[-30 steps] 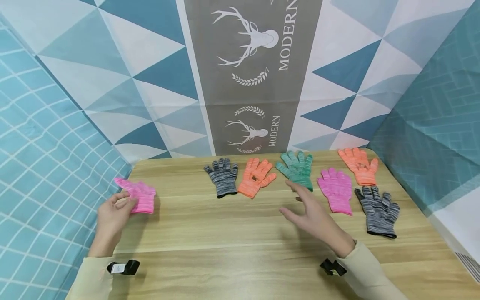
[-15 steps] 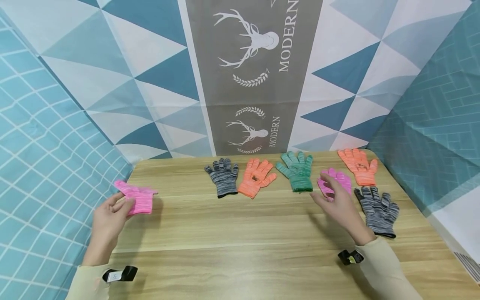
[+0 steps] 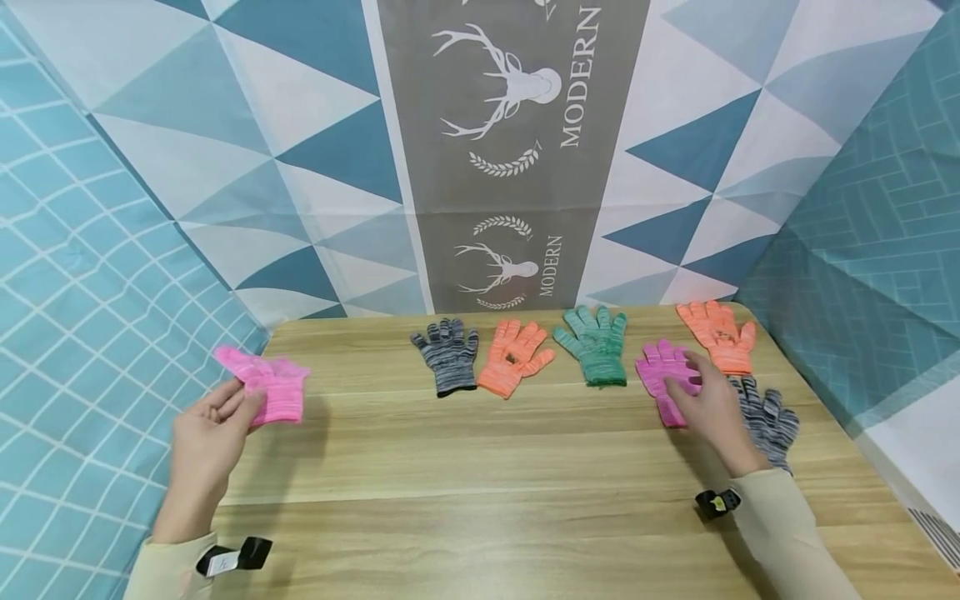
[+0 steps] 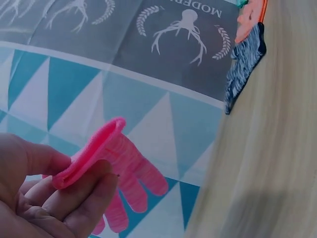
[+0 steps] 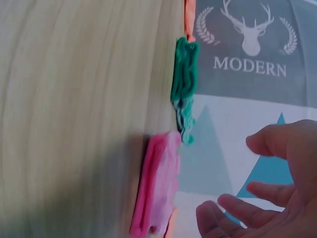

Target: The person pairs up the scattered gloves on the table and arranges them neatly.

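Near the table's left edge my left hand (image 3: 213, 429) pinches a pink knit glove (image 3: 281, 392) by its cuff, holding it up off the wood. In the left wrist view the thumb and fingers grip the cuff of this pink glove (image 4: 141, 176), and its fingers hang down. My right hand (image 3: 712, 408) hovers over a second pink glove (image 3: 663, 379) lying on the table, partly hiding it. In the right wrist view that right hand (image 5: 267, 188) has fingers and thumb spread, apart from the pink glove (image 5: 158, 183).
Along the back of the table (image 3: 480, 500) lie a grey-black glove (image 3: 450, 358), an orange glove (image 3: 513, 358) and a green glove (image 3: 600, 346). Farther right are another orange glove (image 3: 720, 333) and a grey-black glove (image 3: 772, 421), partly covered by the right hand. Patterned cloth walls (image 3: 345, 167) enclose the table.
My right hand has moved right, from in front of the green glove to over the pink glove on the table. The left hand, still gripping its pink glove, has shifted slightly left.
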`<state>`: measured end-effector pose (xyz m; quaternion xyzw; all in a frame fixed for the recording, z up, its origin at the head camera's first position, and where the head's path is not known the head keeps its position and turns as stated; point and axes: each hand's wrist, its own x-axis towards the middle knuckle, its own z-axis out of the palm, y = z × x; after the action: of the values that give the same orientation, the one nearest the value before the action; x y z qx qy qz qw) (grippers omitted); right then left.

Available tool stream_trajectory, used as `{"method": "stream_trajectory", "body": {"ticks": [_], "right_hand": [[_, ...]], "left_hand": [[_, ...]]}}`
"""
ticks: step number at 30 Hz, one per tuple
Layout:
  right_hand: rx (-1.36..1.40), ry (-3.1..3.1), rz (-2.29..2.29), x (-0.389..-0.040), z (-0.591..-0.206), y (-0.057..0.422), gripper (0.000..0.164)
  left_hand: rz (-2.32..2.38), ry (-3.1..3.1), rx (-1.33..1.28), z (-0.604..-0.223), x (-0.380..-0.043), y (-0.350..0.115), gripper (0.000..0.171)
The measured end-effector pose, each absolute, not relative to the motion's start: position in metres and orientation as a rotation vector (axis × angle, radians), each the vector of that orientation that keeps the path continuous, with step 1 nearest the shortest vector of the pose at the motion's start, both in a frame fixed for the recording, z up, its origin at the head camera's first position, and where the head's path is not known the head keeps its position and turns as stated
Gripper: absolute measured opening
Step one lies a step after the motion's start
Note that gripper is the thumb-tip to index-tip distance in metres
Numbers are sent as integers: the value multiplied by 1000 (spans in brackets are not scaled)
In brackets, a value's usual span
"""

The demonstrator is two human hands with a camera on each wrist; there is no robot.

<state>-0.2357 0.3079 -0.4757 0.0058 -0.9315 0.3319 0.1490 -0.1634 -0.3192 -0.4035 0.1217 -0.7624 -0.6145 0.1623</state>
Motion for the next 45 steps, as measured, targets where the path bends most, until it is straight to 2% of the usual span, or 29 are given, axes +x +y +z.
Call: {"method": "stream_trajectory", "body": {"ticks": [13, 18, 24, 29, 45], "right_hand": [[-281, -2894, 776, -243, -481, 325, 53], [-347, -2989, 721, -244, -481, 330, 35], [-434, -3055, 745, -245, -483, 331, 30], [-407, -3072, 745, -247, -484, 332, 29], [-298, -3074, 715, -250, -486, 337, 26]], "left_hand": [[-1490, -2340, 342, -386, -156, -306, 60], [-1435, -2365, 328, -383, -154, -300, 60], [-1521, -2306, 252, -383, -155, -294, 57], [-1457, -2356, 231, -384, -155, -289, 56], [-1772, -2196, -2, -369, -147, -262, 57]]}}
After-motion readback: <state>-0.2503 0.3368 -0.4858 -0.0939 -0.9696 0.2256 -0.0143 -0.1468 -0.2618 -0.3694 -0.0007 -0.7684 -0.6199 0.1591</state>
